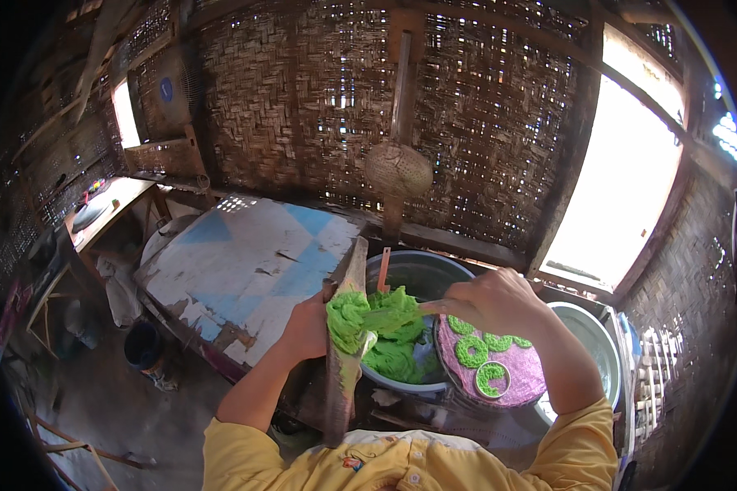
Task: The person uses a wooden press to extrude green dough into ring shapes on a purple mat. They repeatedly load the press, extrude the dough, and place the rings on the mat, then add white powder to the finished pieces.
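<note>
Green noodle dough [348,317] sits at frame centre, piled on a wooden board [341,360]. Left hand [305,329] grips the board's edge, fingers closed on it. Right hand [493,303] pinches a flat scraper [389,313], pressed into the dough. Metal basin [418,274] below holds more green strands. Purple mat [508,368], lower right of centre, carries green coils [471,350].
</note>
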### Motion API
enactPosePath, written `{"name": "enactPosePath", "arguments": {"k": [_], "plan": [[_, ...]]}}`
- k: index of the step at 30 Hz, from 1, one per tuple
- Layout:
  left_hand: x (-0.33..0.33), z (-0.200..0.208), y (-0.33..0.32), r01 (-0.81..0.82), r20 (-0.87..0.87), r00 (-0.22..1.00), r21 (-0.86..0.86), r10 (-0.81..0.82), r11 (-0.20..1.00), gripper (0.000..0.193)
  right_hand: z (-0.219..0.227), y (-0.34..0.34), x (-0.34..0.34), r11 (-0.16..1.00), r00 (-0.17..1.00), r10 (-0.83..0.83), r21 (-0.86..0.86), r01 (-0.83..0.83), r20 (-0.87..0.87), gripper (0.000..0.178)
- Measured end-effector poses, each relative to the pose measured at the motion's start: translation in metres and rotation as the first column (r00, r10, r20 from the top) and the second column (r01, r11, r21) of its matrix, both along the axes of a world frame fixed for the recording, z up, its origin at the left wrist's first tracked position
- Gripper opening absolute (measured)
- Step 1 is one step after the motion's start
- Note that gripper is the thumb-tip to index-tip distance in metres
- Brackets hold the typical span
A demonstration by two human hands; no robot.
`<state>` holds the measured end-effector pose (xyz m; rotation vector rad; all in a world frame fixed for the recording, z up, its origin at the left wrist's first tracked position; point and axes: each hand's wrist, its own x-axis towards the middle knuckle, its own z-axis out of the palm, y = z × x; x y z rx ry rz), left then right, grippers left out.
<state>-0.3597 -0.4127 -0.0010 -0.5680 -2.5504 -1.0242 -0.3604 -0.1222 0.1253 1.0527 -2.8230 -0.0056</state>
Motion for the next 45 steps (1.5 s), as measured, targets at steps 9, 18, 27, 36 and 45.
{"name": "enactPosePath", "arguments": {"k": [9, 18, 27, 36, 45], "plan": [[0.008, -0.003, 0.014, -0.148, -0.05, 0.988, -0.128, 0.143, 0.981, 0.039, -0.008, -0.056, 0.01, 0.999, 0.996, 0.043, 0.012, -0.042, -0.08, 0.039], [-0.013, -0.028, -0.017, 0.208, 0.356, 0.9, 0.16, -0.253, 0.965, 0.052, -0.054, -0.052, -0.001, 0.761, -0.038, 0.449, 0.404, -0.508, -0.893, 0.017], [-0.009, -0.003, -0.019, -0.037, -0.01, 0.999, 0.044, 0.038, 0.998, 0.057, -0.048, -0.025, 0.002, 0.457, 0.981, 0.016, -0.871, -0.181, -0.196, 0.013], [-0.013, -0.006, -0.008, -0.054, -0.022, 0.998, 0.274, 0.063, 0.96, 0.051, -0.148, -0.022, 0.019, 0.466, 0.934, 0.137, -0.854, 0.233, 0.329, 0.025], [-0.032, -0.025, 0.013, 0.098, -0.016, 0.995, 0.347, -0.098, 0.933, 0.047, -0.108, -0.04, -0.001, 0.7, 0.861, -0.118, -0.656, -0.281, -0.495, 0.014]]}}
